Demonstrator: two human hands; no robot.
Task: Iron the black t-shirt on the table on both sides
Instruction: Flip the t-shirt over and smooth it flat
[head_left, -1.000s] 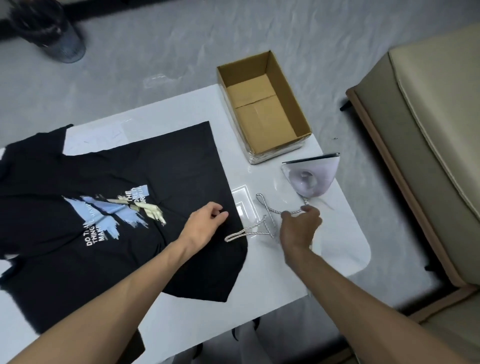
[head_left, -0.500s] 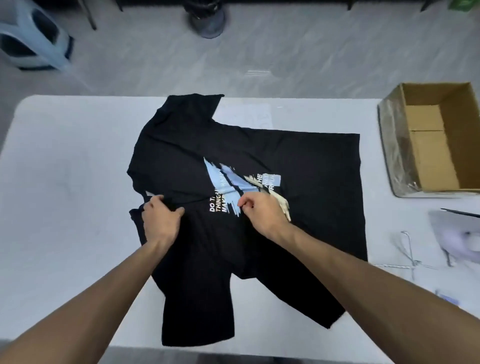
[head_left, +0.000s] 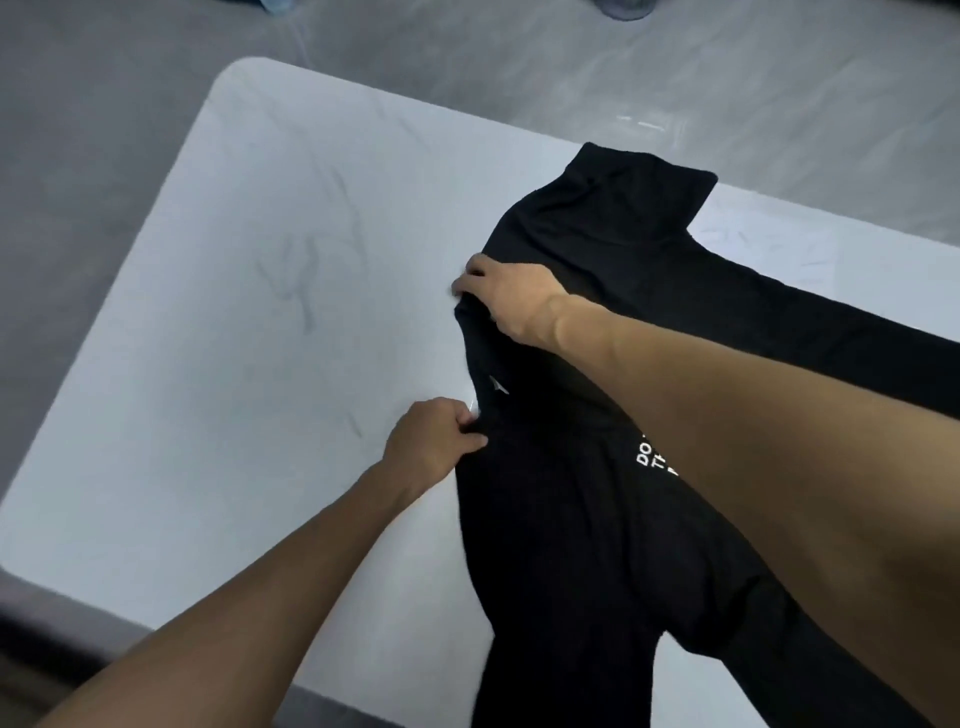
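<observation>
One black t-shirt (head_left: 597, 519), one white table (head_left: 234, 364), two hands: left hand (head_left: 431, 441), right hand (head_left: 511, 301).

- Views: one, head-worn, wide-angle.
- Position: above the near edge of the bench (head_left: 249, 322).
- Facing: forward and down; bench runs diagonally across frame.
- Range: close; left hand (head_left: 436, 441) and right hand (head_left: 511, 301) within arm's reach, grey floor (head_left: 467, 62) beyond.

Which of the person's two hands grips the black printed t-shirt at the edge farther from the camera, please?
The right hand: its forearm crosses the black printed t-shirt, whereas the left hand pinches the nearer edge over the white table.
</observation>
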